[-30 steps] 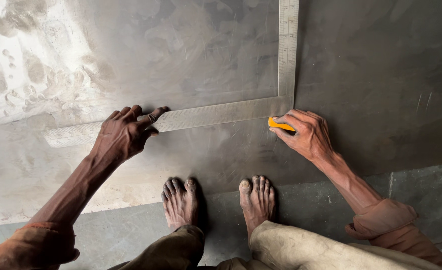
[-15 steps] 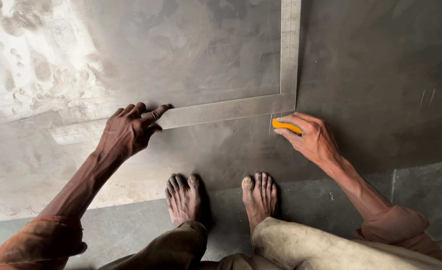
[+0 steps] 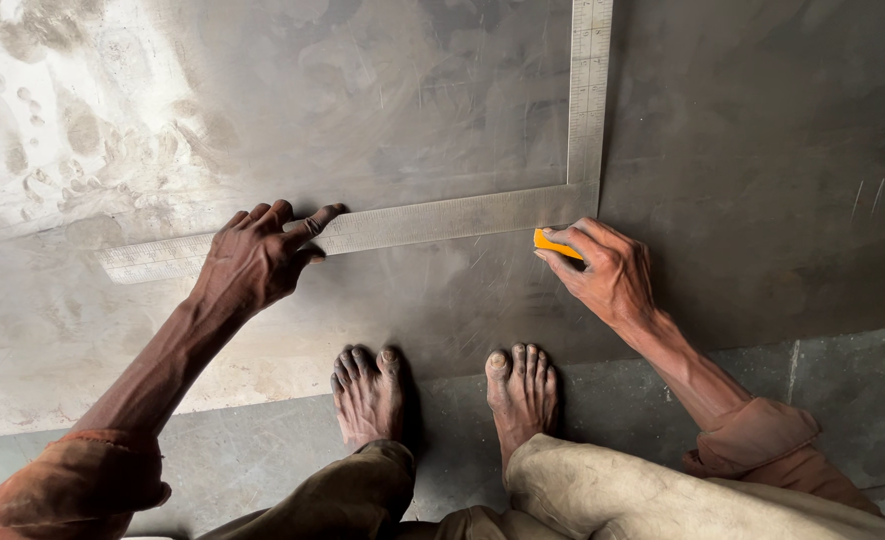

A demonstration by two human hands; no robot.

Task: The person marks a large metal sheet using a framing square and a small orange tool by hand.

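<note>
While left hand (image 3: pixel 253 262) presses flat steel square (image 3: pixel 443 222), right hand (image 3: pixel 608 272) pinches yellow marker (image 3: pixel 553 244).

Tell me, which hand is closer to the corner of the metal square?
Right. The right hand, holding a yellow marker, sits just below the corner; the left hand presses the far arm.

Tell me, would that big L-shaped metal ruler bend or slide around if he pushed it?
The metal square looks thin, flat and rigid, so it would probably stay straight. Lying on the smooth grey sheet, it could likely slide; the left hand presses on one arm. It cannot roll.
</note>
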